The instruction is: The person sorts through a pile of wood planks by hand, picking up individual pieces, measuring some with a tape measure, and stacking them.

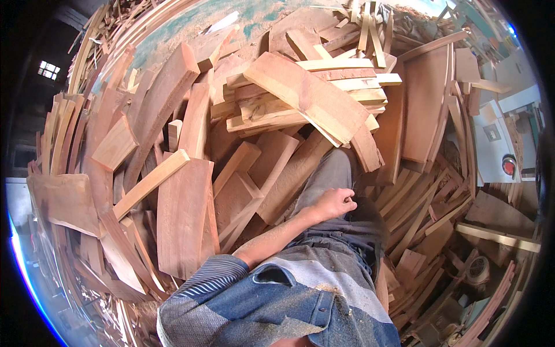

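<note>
My left hand [335, 203] is over my thigh, its forearm reaching in from the lower left. The fingers are curled in and nothing shows in them. My right hand is out of sight. Just beyond my knee lies a stack of pale wood strips [272, 110]. A wide, flat wooden board [309, 95] rests slantwise across that stack. Left of my forearm, a broad curved plank [184, 214] leans among other offcuts. One narrow wood strip [151, 184] lies at an angle over its upper edge.
Curved wood pieces are heaped all around my legs. Tall brown panels [426, 104] stand at the right, beside a white machine housing [494, 141] with a red button [509, 166]. A green, sawdust-covered surface [254, 26] is at the back. Sawdust sits on my clothes.
</note>
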`<state>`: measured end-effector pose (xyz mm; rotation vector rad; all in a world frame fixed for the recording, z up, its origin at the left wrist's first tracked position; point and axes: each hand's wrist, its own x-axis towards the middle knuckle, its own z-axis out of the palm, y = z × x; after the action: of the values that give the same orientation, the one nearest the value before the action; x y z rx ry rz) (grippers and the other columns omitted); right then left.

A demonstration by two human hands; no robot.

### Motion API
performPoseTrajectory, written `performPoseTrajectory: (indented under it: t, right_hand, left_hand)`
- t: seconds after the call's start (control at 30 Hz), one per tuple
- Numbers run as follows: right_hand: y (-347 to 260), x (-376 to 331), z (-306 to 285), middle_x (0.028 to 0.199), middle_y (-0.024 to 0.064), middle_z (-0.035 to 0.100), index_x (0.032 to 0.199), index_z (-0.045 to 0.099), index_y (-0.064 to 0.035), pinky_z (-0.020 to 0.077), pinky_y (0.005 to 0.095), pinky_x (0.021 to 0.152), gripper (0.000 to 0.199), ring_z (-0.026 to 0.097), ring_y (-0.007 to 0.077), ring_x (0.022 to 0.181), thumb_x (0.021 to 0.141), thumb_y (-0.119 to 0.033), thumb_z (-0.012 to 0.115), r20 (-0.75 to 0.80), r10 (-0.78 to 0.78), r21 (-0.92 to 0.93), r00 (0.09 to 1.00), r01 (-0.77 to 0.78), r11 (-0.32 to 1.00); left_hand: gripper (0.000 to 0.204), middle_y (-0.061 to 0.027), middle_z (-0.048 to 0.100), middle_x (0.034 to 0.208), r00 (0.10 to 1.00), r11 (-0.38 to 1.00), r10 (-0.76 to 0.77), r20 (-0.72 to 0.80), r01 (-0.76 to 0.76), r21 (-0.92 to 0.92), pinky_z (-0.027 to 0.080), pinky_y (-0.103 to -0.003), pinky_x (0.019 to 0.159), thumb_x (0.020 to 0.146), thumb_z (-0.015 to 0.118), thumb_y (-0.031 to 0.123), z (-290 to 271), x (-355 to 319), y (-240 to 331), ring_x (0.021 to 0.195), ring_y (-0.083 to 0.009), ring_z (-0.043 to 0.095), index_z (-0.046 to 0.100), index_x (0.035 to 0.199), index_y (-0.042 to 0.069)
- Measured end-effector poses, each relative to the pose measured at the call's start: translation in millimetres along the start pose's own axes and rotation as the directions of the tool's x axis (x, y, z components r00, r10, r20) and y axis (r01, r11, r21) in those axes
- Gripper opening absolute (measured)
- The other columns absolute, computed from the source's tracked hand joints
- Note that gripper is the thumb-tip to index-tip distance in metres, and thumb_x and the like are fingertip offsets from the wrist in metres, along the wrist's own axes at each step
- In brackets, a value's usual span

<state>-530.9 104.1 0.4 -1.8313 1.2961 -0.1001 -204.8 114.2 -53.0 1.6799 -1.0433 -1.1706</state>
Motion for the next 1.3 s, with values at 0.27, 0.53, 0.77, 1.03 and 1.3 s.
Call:
performPoseTrajectory:
  t: [0.27,0.53,0.77,1.03,1.3]
  right_hand:
    - [-15,20,-7,0.109,0.0135,0.070,0.124,0.062,-0.0025,0.0520,0.0395,0.087,0.032,0.067,0.0255,0.104,0.096,-0.018,0.064,0.015,-0.008,0.030,1.000,0.008,1.000]
    - [-17,-3,-7,0.108,0.0143,0.070,0.123,0.063,-0.0029,0.0527,0.0401,0.086,0.031,0.068,0.0261,0.103,0.095,-0.017,0.065,0.008,-0.024,-0.027,1.000,0.025,0.999]
    - [37,-52,-48,0.083,0.0161,0.066,0.105,0.067,-0.0015,0.0523,0.0330,0.057,0.016,0.067,0.0225,0.070,0.091,-0.009,0.065,-0.093,-0.175,-0.318,0.980,0.137,0.938]
    - [-28,-17,-75,0.062,0.0041,0.055,0.085,0.063,0.0023,0.0317,0.0236,0.036,0.018,0.041,0.0088,0.039,0.087,-0.005,0.046,-0.077,0.412,0.723,0.908,-0.234,0.650]
    - [136,-76,-109,0.055,-0.0057,0.039,0.077,0.047,-0.0166,0.0218,0.0257,0.035,0.018,0.032,0.0068,0.040,0.093,-0.023,0.049,-0.212,0.871,0.863,0.443,-0.333,0.379]
  left_hand:
    - [0.031,-0.0176,0.073,0.092,0.994,0.998,0.033,0.102,-0.039,0.054,0.055,-0.041,0.075,0.087,0.071,0.029,22,-3,8,0.086,-0.0320,0.072,0.065,0.100,0.000]
    - [0.014,0.0026,0.061,0.079,0.767,0.971,0.112,-0.632,-0.220,-0.096,0.049,-0.028,0.070,0.094,0.068,0.013,-80,30,50,0.075,-0.0070,0.055,0.062,0.095,0.000]
    - [0.010,0.0021,0.060,0.078,0.782,0.966,0.079,-0.618,-0.213,-0.146,0.047,-0.024,0.070,0.095,0.067,0.010,-99,14,77,0.076,-0.0055,0.054,0.064,0.093,0.002]
    - [0.032,0.0005,0.057,0.080,0.975,0.913,0.151,0.164,-0.074,-0.400,0.047,-0.028,0.072,0.099,0.067,0.032,20,0,57,0.076,-0.0086,0.053,0.059,0.098,0.000]
    - [0.032,0.0010,0.058,0.084,0.885,0.881,0.031,0.465,0.195,-0.430,0.048,-0.025,0.069,0.102,0.062,0.033,36,-12,44,0.078,-0.0071,0.053,0.055,0.098,0.003]
